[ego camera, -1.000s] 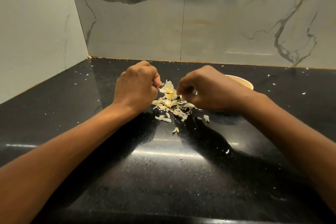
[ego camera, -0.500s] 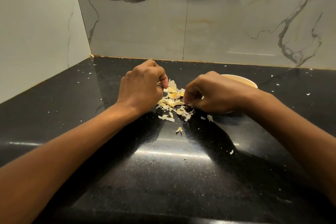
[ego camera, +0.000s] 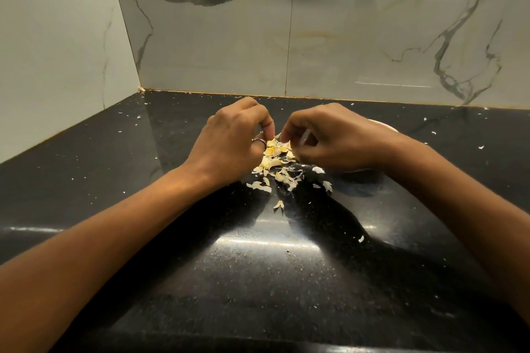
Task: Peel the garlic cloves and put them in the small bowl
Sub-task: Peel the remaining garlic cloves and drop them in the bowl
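My left hand (ego camera: 235, 137) and right hand (ego camera: 332, 142) hang just over the far edge of the heap of garlic skins (ego camera: 275, 165) on the black counter (ego camera: 258, 281), fingertips nearly meeting. My right fingers are curled and pinch a small pale piece (ego camera: 283, 139); clove or skin, I cannot tell. My left fingers are bent tight, tips pointing down at the heap, and what they grasp is hidden. The small bowl (ego camera: 385, 125) sits right of the heap, behind my right hand, only its rim showing.
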The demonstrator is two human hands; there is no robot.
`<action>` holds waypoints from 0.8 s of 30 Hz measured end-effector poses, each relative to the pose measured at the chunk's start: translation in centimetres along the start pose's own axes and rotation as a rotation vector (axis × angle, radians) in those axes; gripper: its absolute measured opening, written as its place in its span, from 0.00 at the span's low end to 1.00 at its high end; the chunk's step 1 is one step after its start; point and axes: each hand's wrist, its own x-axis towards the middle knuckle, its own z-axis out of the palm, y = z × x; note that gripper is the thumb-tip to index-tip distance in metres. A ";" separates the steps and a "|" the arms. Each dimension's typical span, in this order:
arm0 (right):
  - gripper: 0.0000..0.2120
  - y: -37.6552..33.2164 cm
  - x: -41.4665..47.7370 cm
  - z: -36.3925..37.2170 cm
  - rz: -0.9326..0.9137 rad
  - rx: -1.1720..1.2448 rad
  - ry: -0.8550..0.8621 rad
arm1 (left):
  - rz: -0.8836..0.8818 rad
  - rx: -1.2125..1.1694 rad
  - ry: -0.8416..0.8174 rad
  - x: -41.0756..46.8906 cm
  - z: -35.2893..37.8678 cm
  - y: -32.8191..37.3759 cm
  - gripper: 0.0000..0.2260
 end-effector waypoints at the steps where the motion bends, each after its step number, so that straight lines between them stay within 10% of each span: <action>1: 0.10 0.0 0.1 0.0 0.006 0.025 0.022 | 0.020 -0.032 -0.017 0.0 0.1 0.0 0.09; 12: 0.07 0.4 0.4 -0.6 0.311 0.806 0.093 | 0.080 -0.099 -0.018 -0.1 -0.2 0.5 0.10; 24: 0.04 0.4 0.6 0.4 0.254 0.876 0.217 | 0.023 -0.118 -0.006 -0.2 0.0 0.5 0.06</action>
